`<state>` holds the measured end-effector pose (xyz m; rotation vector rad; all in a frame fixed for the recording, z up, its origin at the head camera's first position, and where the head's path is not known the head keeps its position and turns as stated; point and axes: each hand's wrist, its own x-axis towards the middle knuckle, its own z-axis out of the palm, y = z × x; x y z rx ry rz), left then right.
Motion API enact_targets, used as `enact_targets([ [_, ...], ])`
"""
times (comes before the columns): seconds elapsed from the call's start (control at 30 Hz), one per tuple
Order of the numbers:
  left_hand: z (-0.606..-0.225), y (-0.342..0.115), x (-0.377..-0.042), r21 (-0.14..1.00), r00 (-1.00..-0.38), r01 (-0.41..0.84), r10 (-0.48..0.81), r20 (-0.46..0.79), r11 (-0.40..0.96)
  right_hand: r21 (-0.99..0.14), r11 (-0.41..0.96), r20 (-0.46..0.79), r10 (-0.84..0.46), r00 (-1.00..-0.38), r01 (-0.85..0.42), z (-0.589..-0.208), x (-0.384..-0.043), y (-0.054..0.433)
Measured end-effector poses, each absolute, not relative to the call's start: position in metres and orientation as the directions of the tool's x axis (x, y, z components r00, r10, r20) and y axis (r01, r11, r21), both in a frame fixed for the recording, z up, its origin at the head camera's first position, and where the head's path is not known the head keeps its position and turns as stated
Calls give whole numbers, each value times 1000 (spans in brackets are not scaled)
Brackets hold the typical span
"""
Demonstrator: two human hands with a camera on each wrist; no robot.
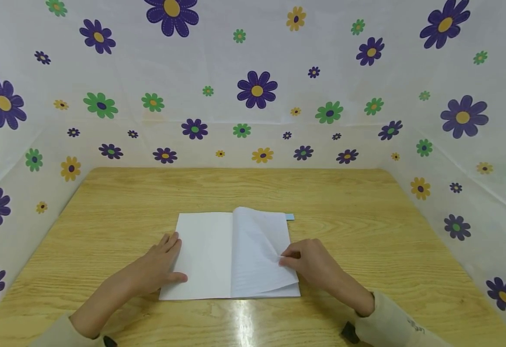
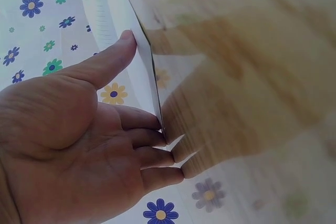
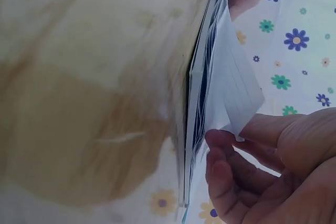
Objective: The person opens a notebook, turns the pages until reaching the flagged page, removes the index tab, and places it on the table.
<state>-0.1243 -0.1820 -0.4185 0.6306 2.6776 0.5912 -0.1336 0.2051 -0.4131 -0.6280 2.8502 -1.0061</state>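
Pinches a lined page [image 1: 257, 250] of an open notebook [image 1: 231, 260] between thumb and curled fingers of the right hand [image 1: 313, 262], close to the sheet's outer edge. Holds the sheet raised and bowed at that spot, with a slanting crease running up from the grip and a lower corner standing just clear of the pages beneath. Rests the left hand [image 1: 159, 262] at the notebook's opposite edge, with fingers straight and fingertips touching the wooden table [image 1: 344, 202], and with thumb laid on the plain white left page [image 1: 205, 255]. Lying flat on the table between both hands, spread open at the spine. Seen edge-on from the right wrist: slightly fanned sheets below the lifted one. Jutting from the far end of the right side: a small light blue tab [image 1: 290, 217]. Catching light on the glossy tabletop just in front of the spine: a bright patch of glare [image 1: 244, 323]. Covering both forearms: a pale left sleeve [image 1: 63, 332] and a matching right sleeve [image 1: 391, 318]. Hanging behind and along both sides of the table: a white cloth [image 1: 122, 72] printed with purple, green and yellow flowers.
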Motion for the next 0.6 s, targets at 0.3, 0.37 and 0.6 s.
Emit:
enact_targets([
  [0.3,-420,-182,-124,440,-848,359,485,-214,823,-785,590,30,-270,-962,-190,-409,-132,209],
  [0.37,-420,-183,-124,443,-848,360,486,-213,821,-823,552,2,-233,-972,-134,-408,-132,210],
  [0.6,-421,-184,-124,441,-848,365,488,-208,820,-926,377,-118,-197,-973,36,-399,-128,212],
])
